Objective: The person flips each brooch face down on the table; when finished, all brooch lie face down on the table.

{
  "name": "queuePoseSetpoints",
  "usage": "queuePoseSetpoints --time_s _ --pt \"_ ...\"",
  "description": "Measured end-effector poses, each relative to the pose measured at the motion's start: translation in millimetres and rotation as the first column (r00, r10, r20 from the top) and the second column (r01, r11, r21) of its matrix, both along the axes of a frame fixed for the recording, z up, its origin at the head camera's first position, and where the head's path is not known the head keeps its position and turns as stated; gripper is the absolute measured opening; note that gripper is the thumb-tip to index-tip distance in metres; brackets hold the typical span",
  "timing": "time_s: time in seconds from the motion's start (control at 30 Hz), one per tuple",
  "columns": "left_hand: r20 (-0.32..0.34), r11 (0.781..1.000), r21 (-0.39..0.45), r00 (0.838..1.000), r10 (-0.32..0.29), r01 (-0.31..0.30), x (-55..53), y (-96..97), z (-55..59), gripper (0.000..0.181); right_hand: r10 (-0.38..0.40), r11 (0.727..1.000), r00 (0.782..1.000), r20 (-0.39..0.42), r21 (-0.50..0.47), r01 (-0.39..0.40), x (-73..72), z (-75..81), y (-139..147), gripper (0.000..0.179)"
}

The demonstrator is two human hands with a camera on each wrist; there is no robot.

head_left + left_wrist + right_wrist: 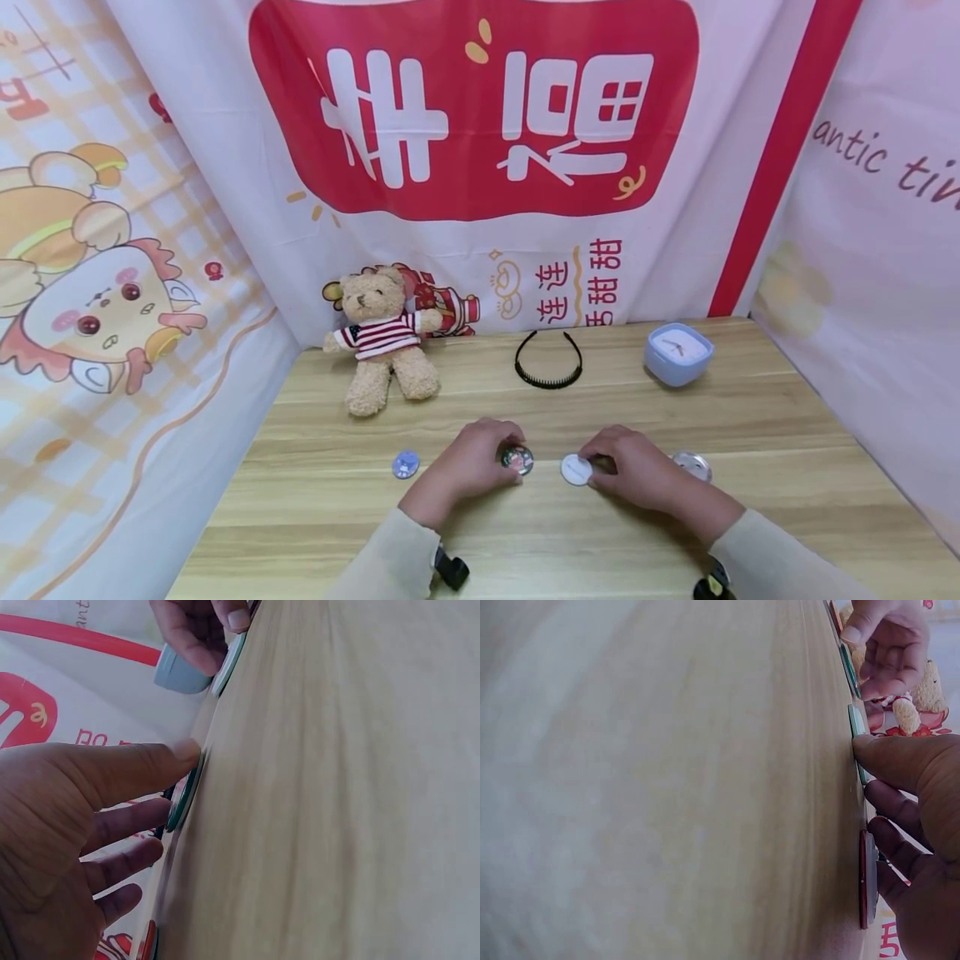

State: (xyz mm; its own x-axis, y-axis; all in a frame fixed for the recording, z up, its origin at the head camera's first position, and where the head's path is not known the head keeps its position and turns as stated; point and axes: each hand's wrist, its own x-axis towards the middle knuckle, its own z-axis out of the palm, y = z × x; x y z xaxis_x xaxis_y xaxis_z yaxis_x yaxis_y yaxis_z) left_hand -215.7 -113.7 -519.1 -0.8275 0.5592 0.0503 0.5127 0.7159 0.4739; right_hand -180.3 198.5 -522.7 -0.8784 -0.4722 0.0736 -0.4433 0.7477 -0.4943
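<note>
On the wooden table (555, 550), the handling looks under way, not finished.
The left hand (478, 460) pinches a patterned disc (517, 460) and the right hand (636, 471) a white disc (573, 470), near each other, down at the wood; neither is released yet. A blue disc (406, 464) and a silvery disc (694, 465) lie ungripped, out to either side. Beyond sit a teddy bear (384, 342), a black headband (548, 383) and a blue clock (678, 356).

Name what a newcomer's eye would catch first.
Likely the big red panel with white characters, on the white cloth behind the wooden table. Then the fuzzy beige teddy bear, at the table's back left. Then the small dark-patterned round disc in the left grip and small white round disc in the right grip.
</note>
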Motion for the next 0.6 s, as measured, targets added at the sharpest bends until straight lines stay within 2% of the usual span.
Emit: queuePoseSetpoints --time_s 0.13,0.27,0.6 --pt "0.003 1.000 -0.004 1.000 0.004 -0.004 -1.6 -4.9 -2.5 0.034 0.004 1.000 1.000 -0.014 0.002 -0.004 -0.5 -0.1 0.3 0.032" --pt "-0.020 1.000 -0.002 1.000 -0.012 0.012 -3.5 -7.2 -4.2 0.026 0.008 1.000 1.000 -0.013 0.001 -0.008 -0.2 0.0 -0.2 0.032" --pt "-0.024 1.000 -0.001 1.000 -0.019 0.019 -2.8 -6.7 -3.4 0.022 -0.029 0.999 0.999 0.031 -0.042 0.030 0.8 2.1 -7.4 0.037"
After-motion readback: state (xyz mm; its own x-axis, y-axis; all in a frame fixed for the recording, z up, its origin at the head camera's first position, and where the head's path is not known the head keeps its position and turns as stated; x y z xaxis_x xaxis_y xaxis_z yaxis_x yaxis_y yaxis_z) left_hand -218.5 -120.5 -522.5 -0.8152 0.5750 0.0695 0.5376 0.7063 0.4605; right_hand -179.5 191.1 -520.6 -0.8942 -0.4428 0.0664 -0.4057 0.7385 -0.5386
